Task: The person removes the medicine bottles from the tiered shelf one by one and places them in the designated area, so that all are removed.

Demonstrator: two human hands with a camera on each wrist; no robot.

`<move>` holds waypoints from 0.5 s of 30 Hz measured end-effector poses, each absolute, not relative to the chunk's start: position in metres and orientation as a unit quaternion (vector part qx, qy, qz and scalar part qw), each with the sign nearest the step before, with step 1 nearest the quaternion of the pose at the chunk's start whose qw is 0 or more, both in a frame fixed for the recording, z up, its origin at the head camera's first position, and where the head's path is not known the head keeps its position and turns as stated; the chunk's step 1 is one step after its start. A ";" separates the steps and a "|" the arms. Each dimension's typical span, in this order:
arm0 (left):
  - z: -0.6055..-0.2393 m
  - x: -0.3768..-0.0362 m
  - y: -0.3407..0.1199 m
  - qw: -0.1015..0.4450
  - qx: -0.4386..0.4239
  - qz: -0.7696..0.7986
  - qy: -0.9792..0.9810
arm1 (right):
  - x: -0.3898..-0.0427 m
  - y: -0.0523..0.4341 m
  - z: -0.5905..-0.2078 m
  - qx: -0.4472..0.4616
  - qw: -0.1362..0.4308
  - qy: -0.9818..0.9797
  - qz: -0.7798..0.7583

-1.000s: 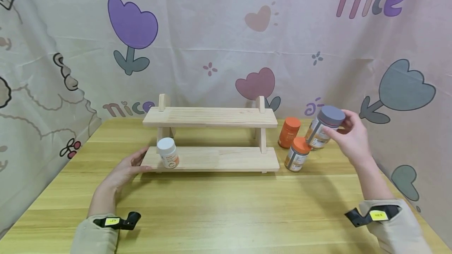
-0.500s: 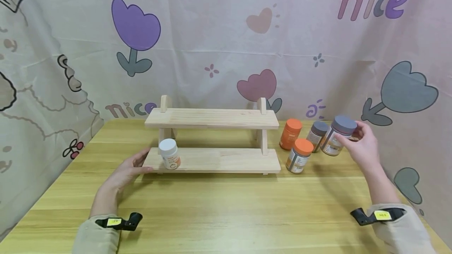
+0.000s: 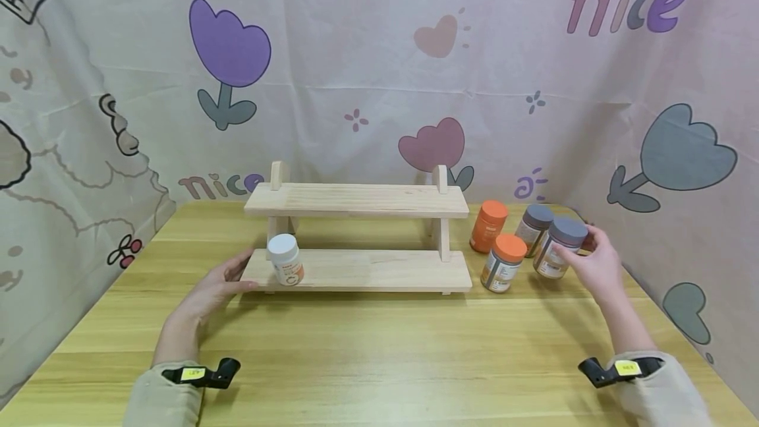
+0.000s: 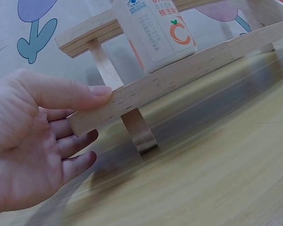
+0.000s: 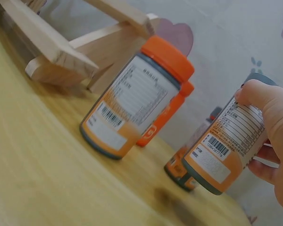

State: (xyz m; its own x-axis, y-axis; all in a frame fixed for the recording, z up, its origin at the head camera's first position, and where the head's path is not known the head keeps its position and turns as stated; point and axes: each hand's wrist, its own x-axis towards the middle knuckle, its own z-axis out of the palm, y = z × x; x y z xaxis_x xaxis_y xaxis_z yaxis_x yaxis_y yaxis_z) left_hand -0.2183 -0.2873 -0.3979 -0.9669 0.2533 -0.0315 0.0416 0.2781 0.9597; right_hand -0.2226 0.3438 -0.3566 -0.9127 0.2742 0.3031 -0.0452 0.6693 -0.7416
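Observation:
My left hand [image 3: 210,288] grips the left end of a two-tier wooden shelf [image 3: 379,269]; in the left wrist view its thumb presses the lower board's front edge and the fingers curl beneath. A white-capped vitamin bottle [image 3: 286,261] stands on that board near the hand. On the right, my right hand [image 3: 597,262] holds a grey-capped bottle [image 3: 557,249] with an orange and white label [image 5: 226,146], thumb on the near side. Whether its base touches the table is hard to tell. Close by stand another grey-capped bottle [image 3: 532,226], an orange-capped bottle [image 3: 503,263] and an all-orange bottle [image 3: 489,226].
The shelf's upper board [image 3: 356,199] sits behind and above the lower one. A light wooden table [image 3: 367,354] spreads out in front. Behind hangs a printed cloth [image 3: 332,38] with flowers and lettering.
My right hand has carried the grey-capped bottle rightward, then down beside the other bottles, uncovering the second grey-capped one. The left hand keeps its hold on the shelf.

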 end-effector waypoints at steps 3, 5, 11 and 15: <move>-0.399 -0.219 -0.288 0.088 0.092 0.595 0.794 | -0.222 0.343 -0.363 -0.062 0.196 -0.892 0.403; -0.400 -0.219 -0.288 0.088 0.092 0.596 0.793 | -0.222 0.342 -0.366 -0.059 0.199 -0.893 0.400; -0.401 -0.219 -0.288 0.089 0.091 0.605 0.786 | -0.220 0.341 -0.373 -0.051 0.208 -0.898 0.385; -0.401 -0.219 -0.288 0.090 0.092 0.605 0.786 | -0.219 0.342 -0.376 -0.049 0.203 -0.900 0.383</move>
State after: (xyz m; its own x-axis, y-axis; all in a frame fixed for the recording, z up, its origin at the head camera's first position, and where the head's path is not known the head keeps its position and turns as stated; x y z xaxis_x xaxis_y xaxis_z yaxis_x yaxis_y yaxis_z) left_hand -0.2193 -0.2880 -0.4006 -0.9669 0.2534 -0.0311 0.0349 0.2515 0.9672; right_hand -0.2191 0.3415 -0.3764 -0.9126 0.2432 0.3286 -0.0682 0.7020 -0.7089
